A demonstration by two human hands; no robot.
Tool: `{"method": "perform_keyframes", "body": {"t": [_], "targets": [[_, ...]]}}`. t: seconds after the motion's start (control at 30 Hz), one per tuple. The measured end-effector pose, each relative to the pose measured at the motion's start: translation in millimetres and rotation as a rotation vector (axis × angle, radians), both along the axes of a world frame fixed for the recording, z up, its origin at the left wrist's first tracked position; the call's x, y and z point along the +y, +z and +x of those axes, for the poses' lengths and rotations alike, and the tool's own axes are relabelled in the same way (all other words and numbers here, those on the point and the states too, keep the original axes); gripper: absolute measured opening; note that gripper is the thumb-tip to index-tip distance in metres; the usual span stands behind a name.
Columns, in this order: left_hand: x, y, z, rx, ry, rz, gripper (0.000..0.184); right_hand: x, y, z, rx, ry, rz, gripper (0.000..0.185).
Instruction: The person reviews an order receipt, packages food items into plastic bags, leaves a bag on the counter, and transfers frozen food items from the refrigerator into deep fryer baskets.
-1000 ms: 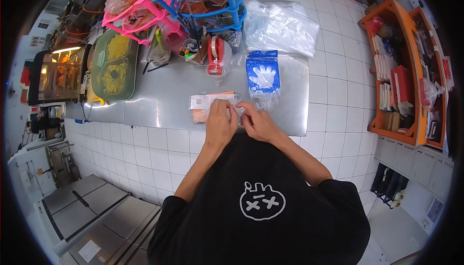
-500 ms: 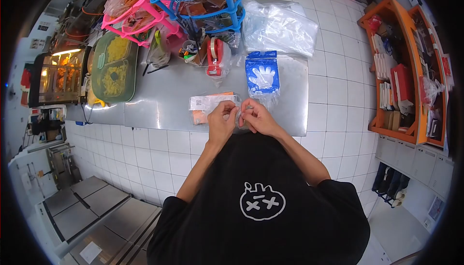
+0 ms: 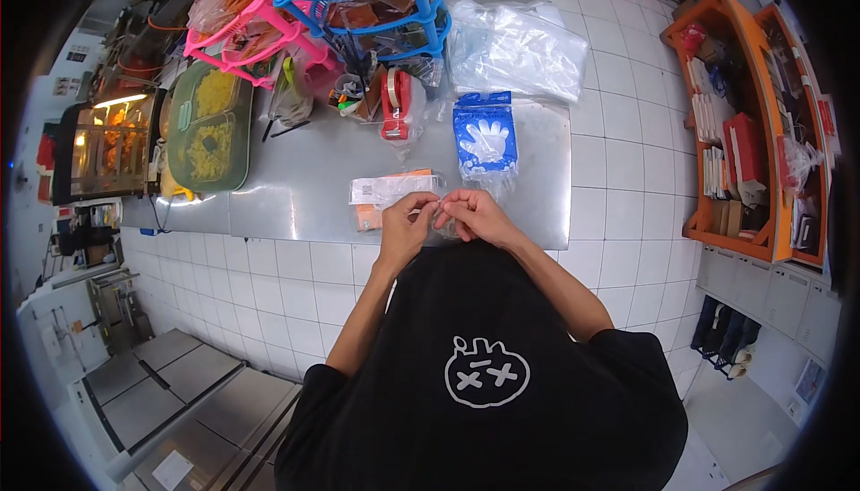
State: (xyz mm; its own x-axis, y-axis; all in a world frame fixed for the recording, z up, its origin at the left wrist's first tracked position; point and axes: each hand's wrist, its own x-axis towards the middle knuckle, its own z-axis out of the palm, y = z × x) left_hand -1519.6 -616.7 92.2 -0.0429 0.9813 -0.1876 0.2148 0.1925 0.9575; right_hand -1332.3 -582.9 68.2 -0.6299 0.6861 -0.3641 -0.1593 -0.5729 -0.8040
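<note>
Near the front edge of the silver-grey tabletop [image 3: 309, 168], an orange-and-white packet [image 3: 385, 190]; toward the right edge, a blue packet [image 3: 485, 140] with a white hand motif.

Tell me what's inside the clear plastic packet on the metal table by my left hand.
Inside the clear plastic packet, a white printed strip lies across a flat orange piece. The left hand covers the packet's near right corner, and whatever lies beneath is hidden.

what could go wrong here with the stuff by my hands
The clear plastic between your left hand and right hand might slip or tear, since your fingertips seem to pinch it.

Your left hand could nudge the orange-and-white packet lying close beside it on the table.
</note>
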Motion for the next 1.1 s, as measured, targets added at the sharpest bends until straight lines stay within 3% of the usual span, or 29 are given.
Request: {"method": "perform_keyframes", "body": {"t": [0.4,1.1], "targets": [[4.7,10.9,-5.6,0.076,-0.153,-0.015,0.008,-3.0,6.0,-3.3,-0.253,0.004,0.063,0.018],[8.7,27.0,-17.1,0.189,-0.343,0.065,0.009,-4.2,12.6,-4.3,-0.319,0.016,0.113,0.016]]}}
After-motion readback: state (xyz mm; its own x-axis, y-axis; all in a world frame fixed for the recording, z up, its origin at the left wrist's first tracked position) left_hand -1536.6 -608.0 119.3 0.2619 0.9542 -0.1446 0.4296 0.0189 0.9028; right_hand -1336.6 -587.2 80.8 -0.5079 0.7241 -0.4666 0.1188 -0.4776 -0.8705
